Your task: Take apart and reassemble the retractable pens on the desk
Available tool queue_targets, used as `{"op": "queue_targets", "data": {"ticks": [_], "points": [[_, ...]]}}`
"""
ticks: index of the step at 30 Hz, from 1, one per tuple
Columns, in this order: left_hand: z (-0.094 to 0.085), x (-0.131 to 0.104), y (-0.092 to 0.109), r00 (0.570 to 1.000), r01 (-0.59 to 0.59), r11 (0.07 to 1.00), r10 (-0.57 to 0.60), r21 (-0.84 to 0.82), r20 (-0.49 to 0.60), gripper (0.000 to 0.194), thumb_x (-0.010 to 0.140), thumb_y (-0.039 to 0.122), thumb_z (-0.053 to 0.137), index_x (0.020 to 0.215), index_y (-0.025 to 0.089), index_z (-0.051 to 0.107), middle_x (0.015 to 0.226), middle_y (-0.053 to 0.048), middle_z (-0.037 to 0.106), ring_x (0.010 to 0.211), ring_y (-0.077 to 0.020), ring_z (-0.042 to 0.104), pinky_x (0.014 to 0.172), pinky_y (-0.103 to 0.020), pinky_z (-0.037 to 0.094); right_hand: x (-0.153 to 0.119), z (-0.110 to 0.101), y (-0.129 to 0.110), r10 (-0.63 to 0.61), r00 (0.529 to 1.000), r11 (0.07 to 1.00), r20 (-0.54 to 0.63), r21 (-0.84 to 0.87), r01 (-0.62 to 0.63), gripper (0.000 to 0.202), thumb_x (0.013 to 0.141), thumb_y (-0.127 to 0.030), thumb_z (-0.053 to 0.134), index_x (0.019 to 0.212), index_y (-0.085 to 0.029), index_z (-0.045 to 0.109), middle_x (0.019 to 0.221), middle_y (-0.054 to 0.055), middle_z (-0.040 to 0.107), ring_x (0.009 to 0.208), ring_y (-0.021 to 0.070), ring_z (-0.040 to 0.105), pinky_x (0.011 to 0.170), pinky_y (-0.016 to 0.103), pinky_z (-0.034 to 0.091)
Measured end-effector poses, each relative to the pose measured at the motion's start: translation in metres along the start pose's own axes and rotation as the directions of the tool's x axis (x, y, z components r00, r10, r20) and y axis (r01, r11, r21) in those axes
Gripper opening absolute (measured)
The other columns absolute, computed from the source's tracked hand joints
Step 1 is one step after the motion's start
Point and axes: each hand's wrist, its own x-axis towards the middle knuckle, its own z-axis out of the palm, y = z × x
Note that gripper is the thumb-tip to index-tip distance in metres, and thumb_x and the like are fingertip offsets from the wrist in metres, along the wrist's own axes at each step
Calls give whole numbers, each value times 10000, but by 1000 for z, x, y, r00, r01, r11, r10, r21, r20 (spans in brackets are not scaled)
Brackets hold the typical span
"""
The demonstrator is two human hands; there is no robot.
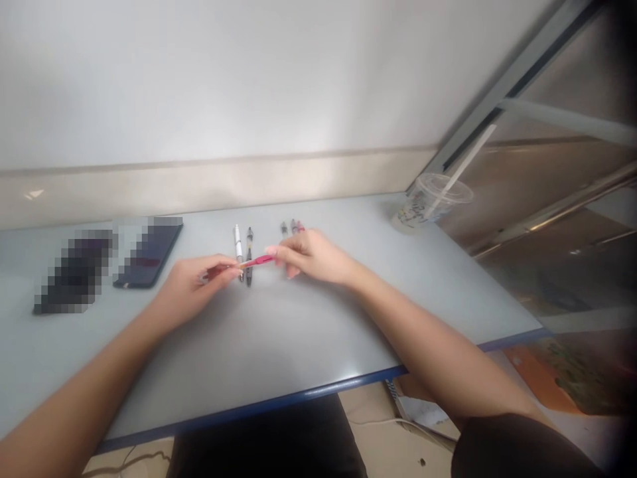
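Note:
A pink pen (261, 259) is held level above the table between both hands. My left hand (199, 282) pinches its left end, and my right hand (306, 255) grips the right end with thumb and fingers. Just behind the pen, a white pen (238, 242) and a black and clear pen (249, 272) lie side by side on the table. Beyond my right hand, a grey-tipped pen (284, 229) and some pink-toned pens (294, 226) show only their upper ends; my hand hides the rest.
The grey table (298, 345) has a blue front edge. Two dark flat devices, partly pixelated, lie at left: one (74, 272) and a phone-like one (152, 255). A clear plastic cup (428, 202) with a straw stands at the back right, near a metal-framed glass panel.

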Motion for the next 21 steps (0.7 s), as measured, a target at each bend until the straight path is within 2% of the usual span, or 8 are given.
{"op": "queue_targets", "data": {"ticks": [3, 5, 7, 10, 12, 16, 19, 21], "points": [[3, 0, -1, 1000, -2, 1000, 2, 7, 11, 389, 951, 567, 580, 993, 240, 785, 745, -17, 733, 657, -193, 632, 639, -290, 476, 0, -4, 0, -116, 993, 991, 33, 63, 114, 305, 876, -440, 787, 1021, -191, 685, 773, -1, 695, 653, 135, 597, 642, 264, 445], [6, 0, -2, 999, -12, 1000, 12, 5, 33, 404, 967, 567, 553, 1005, 239, 787, 701, -12, 699, 634, -188, 612, 608, -284, 461, 0, -6, 0, -99, 993, 995, 61, 26, 98, 293, 957, -462, 684, 878, -180, 666, 735, 11, 686, 646, 139, 600, 666, 278, 452], [8, 0, -2, 999, -13, 1000, 13, 3, 30, 403, 972, 564, 553, 999, 241, 792, 713, -12, 697, 634, -182, 602, 607, -281, 458, 0, -7, 2, -52, 996, 996, 68, -71, 56, 413, 1012, -511, 586, 778, -176, 648, 668, 17, 661, 617, 142, 583, 683, 291, 445], [9, 0, -1, 1000, 16, 1000, -16, 10, 6, 397, 963, 568, 574, 1002, 240, 796, 708, -8, 699, 637, -181, 607, 626, -283, 465, 1, -6, 4, -115, 993, 988, 35, -99, 117, 315, 933, -497, 715, 966, -185, 680, 757, 5, 675, 655, 143, 569, 696, 282, 423], [9, -1, -1, 1000, 22, 1000, -22, 14, -4, 402, 969, 566, 565, 1010, 238, 794, 706, -10, 706, 650, -191, 625, 634, -289, 469, 1, -6, 4, -151, 987, 986, 60, -59, 154, 293, 941, -475, 710, 997, -191, 662, 776, -5, 664, 661, 135, 553, 696, 274, 408], [9, -3, -1, 994, -101, 994, 102, 32, -26, 353, 984, 498, 555, 1004, 232, 786, 906, -44, 791, 772, -215, 682, 714, -313, 500, -1, -5, 0, -103, 988, 989, 117, -93, 115, 445, 1037, -559, 536, 827, -176, 621, 641, -26, 578, 569, 111, 458, 652, 272, 371], [10, -5, -2, 974, -208, 975, 214, 81, -76, 299, 982, 453, 574, 1019, 253, 793, 832, -34, 760, 728, -202, 657, 724, -321, 500, -2, -7, -4, -109, 983, 986, 150, -105, 126, 488, 1047, -588, 500, 842, -167, 638, 616, -39, 509, 560, 106, 428, 606, 263, 341], [8, -7, -1, 972, -206, 975, 214, 82, -97, 271, 963, 462, 607, 1033, 277, 794, 769, -18, 725, 680, -194, 631, 710, -326, 499, -3, -9, -5, -90, 979, 991, 186, -78, 106, 491, 1049, -584, 494, 865, -161, 661, 610, -45, 479, 548, 102, 428, 578, 256, 339]]}}
